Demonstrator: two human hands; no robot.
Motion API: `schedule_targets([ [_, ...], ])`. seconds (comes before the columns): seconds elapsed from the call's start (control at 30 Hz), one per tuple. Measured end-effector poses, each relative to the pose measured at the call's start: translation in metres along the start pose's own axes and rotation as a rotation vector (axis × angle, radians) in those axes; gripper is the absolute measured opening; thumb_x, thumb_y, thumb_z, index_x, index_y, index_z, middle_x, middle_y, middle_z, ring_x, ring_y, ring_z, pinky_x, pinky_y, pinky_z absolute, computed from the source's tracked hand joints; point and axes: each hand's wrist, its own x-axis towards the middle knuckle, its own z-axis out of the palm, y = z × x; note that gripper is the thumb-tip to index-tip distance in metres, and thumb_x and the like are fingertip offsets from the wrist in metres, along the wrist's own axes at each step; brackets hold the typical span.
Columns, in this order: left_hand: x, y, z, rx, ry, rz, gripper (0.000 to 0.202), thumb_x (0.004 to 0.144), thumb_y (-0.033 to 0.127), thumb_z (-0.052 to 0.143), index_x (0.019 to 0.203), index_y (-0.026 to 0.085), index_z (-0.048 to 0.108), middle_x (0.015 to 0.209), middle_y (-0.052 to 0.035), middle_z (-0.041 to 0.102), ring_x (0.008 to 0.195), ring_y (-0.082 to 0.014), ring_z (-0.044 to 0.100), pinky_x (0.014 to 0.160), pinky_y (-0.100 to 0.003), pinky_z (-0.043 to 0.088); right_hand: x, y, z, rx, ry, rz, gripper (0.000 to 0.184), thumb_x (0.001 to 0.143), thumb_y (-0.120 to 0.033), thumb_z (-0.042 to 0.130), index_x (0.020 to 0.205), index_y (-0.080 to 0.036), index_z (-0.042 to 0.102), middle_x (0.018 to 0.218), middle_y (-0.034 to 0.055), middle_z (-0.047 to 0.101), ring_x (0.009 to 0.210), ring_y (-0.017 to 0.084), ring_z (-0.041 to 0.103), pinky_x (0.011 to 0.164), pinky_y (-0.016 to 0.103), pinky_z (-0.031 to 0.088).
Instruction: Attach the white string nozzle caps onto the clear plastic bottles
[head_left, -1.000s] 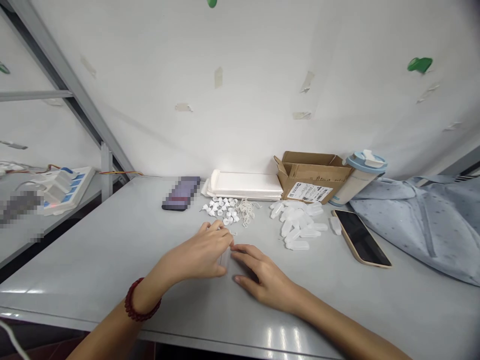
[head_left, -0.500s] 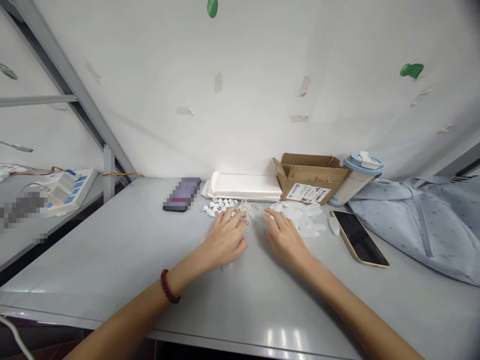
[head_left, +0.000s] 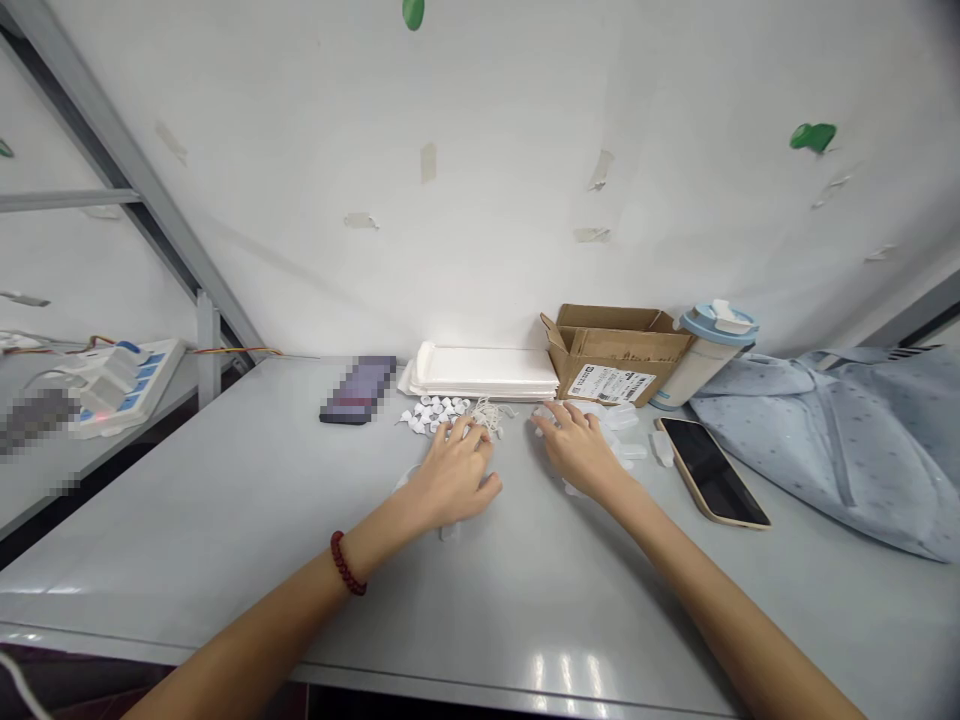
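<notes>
My left hand [head_left: 456, 478] lies palm down with its fingers apart, fingertips at the near edge of a heap of small white caps [head_left: 433, 410] and a tangle of thin white strings [head_left: 491, 414]. A clear plastic piece [head_left: 450, 532] shows partly from under this hand; the rest is hidden. To the right, my right hand [head_left: 579, 452] reaches over a pile of translucent plastic pieces [head_left: 621, 418], its fingers spread and touching or just above them. Neither hand visibly holds anything.
Behind the hands lies a stack of white packets [head_left: 491, 372] beside an open cardboard box [head_left: 619, 365]. A tumbler [head_left: 701, 360], a phone [head_left: 716, 475] and pale blue fabric [head_left: 832, 440] are at the right. Another phone [head_left: 360, 388] lies left. A power strip [head_left: 139, 385] stands far left.
My right hand has moved right and slightly forward, onto the translucent pieces. My left hand stays near the caps and strings. The view has shifted slightly.
</notes>
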Motion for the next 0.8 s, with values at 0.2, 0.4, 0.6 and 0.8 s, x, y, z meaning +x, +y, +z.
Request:
schedule_targets([
  [0.2, 0.000, -0.003, -0.002, -0.122, 0.007, 0.021, 0.023, 0.088, 0.030, 0.043, 0.091, 0.016, 0.060, 0.114, -0.0107, 0.053, 0.114, -0.0295, 0.039, 0.092, -0.047, 0.033, 0.003, 0.003, 0.003, 0.001, 0.000, 0.002, 0.040, 0.082, -0.004, 0.041, 0.114, -0.018, 0.060, 0.128, 0.0160, 0.051, 0.108, 0.031, 0.050, 0.084, 0.045, 0.035],
  [0.4, 0.001, -0.007, -0.007, -0.309, 0.047, 0.006, 0.031, 0.085, 0.030, 0.048, 0.113, 0.020, 0.055, 0.124, -0.0092, 0.046, 0.116, -0.0276, 0.036, 0.097, -0.047, 0.033, 0.004, 0.005, 0.005, -0.002, 0.028, -0.001, 0.045, 0.078, 0.003, 0.038, 0.109, -0.019, 0.061, 0.124, 0.0144, 0.053, 0.102, 0.028, 0.051, 0.081, 0.041, 0.033],
  [0.6, 0.001, -0.015, -0.012, -0.578, 0.054, -0.084, 0.056, 0.083, 0.034, 0.051, 0.136, 0.024, 0.036, 0.138, -0.0093, 0.031, 0.125, -0.0276, 0.030, 0.093, -0.043, 0.041, 0.004, 0.006, -0.003, 0.030, 0.094, 0.018, 0.041, 0.081, 0.002, 0.037, 0.112, -0.018, 0.055, 0.125, 0.0130, 0.054, 0.106, 0.027, 0.049, 0.085, 0.041, 0.031],
  [0.8, 0.002, -0.023, -0.010, -0.587, 0.057, -0.129, 0.061, 0.084, 0.035, 0.052, 0.140, 0.023, 0.031, 0.140, -0.0094, 0.029, 0.128, -0.0278, 0.028, 0.099, -0.044, 0.037, -0.001, 0.001, -0.015, 0.355, 0.231, 0.067, 0.024, 0.087, -0.010, 0.040, 0.106, -0.017, 0.051, 0.108, 0.0108, 0.063, 0.101, 0.023, 0.055, 0.082, 0.035, 0.035],
])
